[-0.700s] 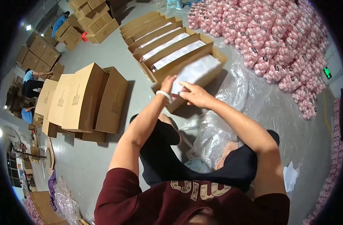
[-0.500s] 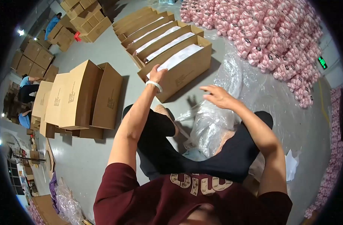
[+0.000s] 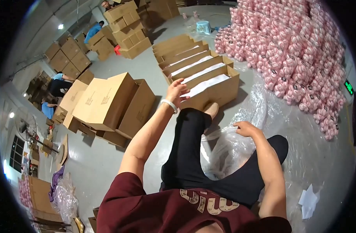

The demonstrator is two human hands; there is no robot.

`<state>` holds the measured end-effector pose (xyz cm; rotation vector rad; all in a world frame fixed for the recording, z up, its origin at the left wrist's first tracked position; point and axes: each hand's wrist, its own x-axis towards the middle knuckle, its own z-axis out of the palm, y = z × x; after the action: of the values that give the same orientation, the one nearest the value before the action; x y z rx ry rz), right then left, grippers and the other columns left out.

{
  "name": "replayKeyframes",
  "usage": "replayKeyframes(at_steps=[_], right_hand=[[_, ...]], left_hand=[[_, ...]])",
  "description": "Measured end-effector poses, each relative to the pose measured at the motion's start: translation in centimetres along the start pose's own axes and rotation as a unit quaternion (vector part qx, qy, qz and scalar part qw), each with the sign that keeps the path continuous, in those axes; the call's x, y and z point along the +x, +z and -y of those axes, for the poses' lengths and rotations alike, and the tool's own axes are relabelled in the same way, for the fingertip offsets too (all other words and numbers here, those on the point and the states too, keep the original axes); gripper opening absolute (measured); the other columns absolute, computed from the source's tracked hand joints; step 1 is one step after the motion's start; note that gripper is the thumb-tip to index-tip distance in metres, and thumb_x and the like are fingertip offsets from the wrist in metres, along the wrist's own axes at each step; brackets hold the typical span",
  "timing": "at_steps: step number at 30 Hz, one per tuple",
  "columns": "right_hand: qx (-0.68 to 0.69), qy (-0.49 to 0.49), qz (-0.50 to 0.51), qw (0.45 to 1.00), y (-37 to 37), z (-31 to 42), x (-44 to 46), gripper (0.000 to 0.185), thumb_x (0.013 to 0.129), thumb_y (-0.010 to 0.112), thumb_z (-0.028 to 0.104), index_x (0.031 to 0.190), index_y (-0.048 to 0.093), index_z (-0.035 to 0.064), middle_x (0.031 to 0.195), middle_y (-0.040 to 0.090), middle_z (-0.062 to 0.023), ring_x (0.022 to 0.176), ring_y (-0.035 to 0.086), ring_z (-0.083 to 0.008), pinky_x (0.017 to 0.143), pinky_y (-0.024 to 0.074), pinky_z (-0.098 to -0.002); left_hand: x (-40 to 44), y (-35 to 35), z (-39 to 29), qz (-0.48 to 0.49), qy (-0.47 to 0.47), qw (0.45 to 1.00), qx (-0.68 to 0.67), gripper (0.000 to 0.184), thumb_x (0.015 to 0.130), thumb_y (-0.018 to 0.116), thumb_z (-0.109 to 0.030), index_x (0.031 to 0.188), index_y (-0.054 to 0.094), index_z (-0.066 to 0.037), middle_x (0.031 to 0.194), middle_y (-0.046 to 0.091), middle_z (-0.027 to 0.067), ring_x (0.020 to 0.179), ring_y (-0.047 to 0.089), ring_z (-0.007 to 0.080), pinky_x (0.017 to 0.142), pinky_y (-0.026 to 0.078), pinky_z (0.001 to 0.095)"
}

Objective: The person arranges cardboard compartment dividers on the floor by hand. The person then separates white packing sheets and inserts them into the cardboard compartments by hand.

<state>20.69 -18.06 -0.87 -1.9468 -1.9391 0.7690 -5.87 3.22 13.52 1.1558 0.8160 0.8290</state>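
Head view, centre: an open box (image 3: 223,90) with white paper (image 3: 209,84) inside has its long axis slanting from lower left to upper right. By its left end, the left hand (image 3: 176,94) keeps its fingers apart; whether the right hand's (image 3: 246,129) fingers touch is unclear. A knee (image 3: 192,118) hides the box's near corner; pink-and-white balls (image 3: 286,58) heap upper right.

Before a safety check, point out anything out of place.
A white scrap lies loose at the lower right, away from the open boxes; crumpled clear plastic sprawls across the floor, looking untidy and possibly slippery.
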Motion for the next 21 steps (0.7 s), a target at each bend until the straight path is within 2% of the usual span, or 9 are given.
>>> replayKeyframes(at_steps=[2, 5, 14, 15, 16, 17, 18, 20, 21], right_hand=[[0.013, 0.052, -0.007, 0.999, -0.8, 0.0, 0.9, 0.041, 0.077, 0.052, 0.018, 0.117, 0.054, 0.0082, 0.112, 0.057, -0.0169, 0.106, 0.053, -0.0314, 0.091, 0.0410, -0.0366], [0.036, 0.072, -0.042, 0.996, -1.1, -0.1, 1.7, 0.041, 0.077, 0.053, 0.017, 0.117, 0.054, 0.0086, 0.113, 0.056, -0.0171, 0.107, 0.052, -0.0318, 0.092, 0.0408, -0.0368], [-0.038, -0.008, -0.070, 0.997, -0.6, 0.8, 3.3, 0.043, 0.075, 0.056, 0.021, 0.116, 0.055, 0.0093, 0.108, 0.058, -0.0180, 0.101, 0.055, -0.0334, 0.086, 0.0438, -0.0391], [-0.039, 0.005, -0.084, 0.996, -0.9, 1.1, 3.3, 0.041, 0.075, 0.055, 0.021, 0.114, 0.056, 0.0088, 0.105, 0.059, -0.0181, 0.099, 0.055, -0.0337, 0.085, 0.0443, -0.0401], [-0.010, 0.025, -0.091, 0.995, -1.9, 2.5, 2.0, 0.041, 0.076, 0.055, 0.021, 0.115, 0.055, 0.0096, 0.106, 0.059, -0.0179, 0.100, 0.055, -0.0336, 0.085, 0.0442, -0.0399], [-0.041, -0.034, -0.157, 0.986, -1.5, 2.0, 1.8, 0.041, 0.072, 0.058, 0.017, 0.112, 0.056, 0.0068, 0.093, 0.062, -0.0180, 0.087, 0.059, -0.0335, 0.076, 0.0467, -0.0400], [-0.026, 0.016, -0.122, 0.992, -2.7, 3.3, 0.6, 0.042, 0.076, 0.056, 0.020, 0.117, 0.054, 0.0107, 0.109, 0.058, -0.0179, 0.102, 0.054, -0.0337, 0.087, 0.0432, -0.0408], [-0.042, 0.024, -0.138, 0.989, -5.8, 5.4, -2.2, 0.041, 0.075, 0.058, 0.017, 0.115, 0.055, 0.0067, 0.105, 0.060, -0.0177, 0.096, 0.058, -0.0301, 0.083, 0.0453, -0.0367], [-0.029, 0.067, -0.169, 0.983, -8.7, 8.5, -5.0, 0.039, 0.077, 0.058, 0.016, 0.115, 0.055, 0.0068, 0.102, 0.061, -0.0161, 0.091, 0.060, -0.0245, 0.082, 0.0457, -0.0322]], left_hand=[[0.2, -1.3, -0.1, -0.022, -0.008, 1.000, 0.016, 0.045, 0.080, 0.054, -0.007, 0.123, 0.041, -0.009, 0.097, 0.052, 0.0074, 0.082, 0.058, 0.0256, 0.065, 0.052, 0.0390], [1.5, -4.0, 0.3, -0.056, -0.016, 0.998, 0.031, 0.045, 0.081, 0.052, -0.007, 0.124, 0.038, -0.011, 0.100, 0.052, 0.0081, 0.081, 0.058, 0.0256, 0.063, 0.051, 0.0397], [3.0, -15.6, 1.1, -0.215, -0.061, 0.970, 0.093, 0.053, 0.076, 0.049, 0.000, 0.125, 0.040, -0.018, 0.099, 0.053, 0.0102, 0.073, 0.058, 0.0294, 0.060, 0.049, 0.0505], [3.5, -17.6, 1.0, -0.238, -0.055, 0.965, 0.094, 0.043, 0.077, 0.049, -0.002, 0.118, 0.044, -0.013, 0.097, 0.052, 0.0109, 0.066, 0.056, 0.0275, 0.056, 0.048, 0.0492], [3.8, -19.2, 0.3, -0.230, -0.121, 0.964, 0.052, 0.031, 0.081, 0.043, -0.010, 0.111, 0.046, -0.013, 0.108, 0.049, 0.0083, 0.079, 0.058, 0.0310, 0.055, 0.048, 0.0453], [4.1, -21.0, 0.5, -0.251, -0.113, 0.961, 0.012, 0.021, 0.080, 0.046, -0.012, 0.100, 0.047, -0.014, 0.098, 0.049, 0.0081, 0.080, 0.057, 0.0317, 0.053, 0.048, 0.0452], [4.7, -23.3, 0.7, -0.207, -0.112, 0.972, 0.009, 0.014, 0.079, 0.046, -0.012, 0.093, 0.047, -0.014, 0.089, 0.048, 0.0066, 0.078, 0.057, 0.0303, 0.053, 0.048, 0.0444], [4.0, -24.3, 0.8, -0.195, -0.110, 0.974, 0.030, 0.013, 0.078, 0.048, -0.009, 0.090, 0.050, -0.015, 0.087, 0.050, 0.0058, 0.078, 0.057, 0.0280, 0.056, 0.048, 0.0438], [2.1, -23.1, 0.6, -0.180, -0.097, 0.977, 0.055, 0.023, 0.077, 0.048, -0.008, 0.099, 0.051, -0.015, 0.089, 0.051, 0.0063, 0.079, 0.057, 0.0282, 0.060, 0.049, 0.0450]])
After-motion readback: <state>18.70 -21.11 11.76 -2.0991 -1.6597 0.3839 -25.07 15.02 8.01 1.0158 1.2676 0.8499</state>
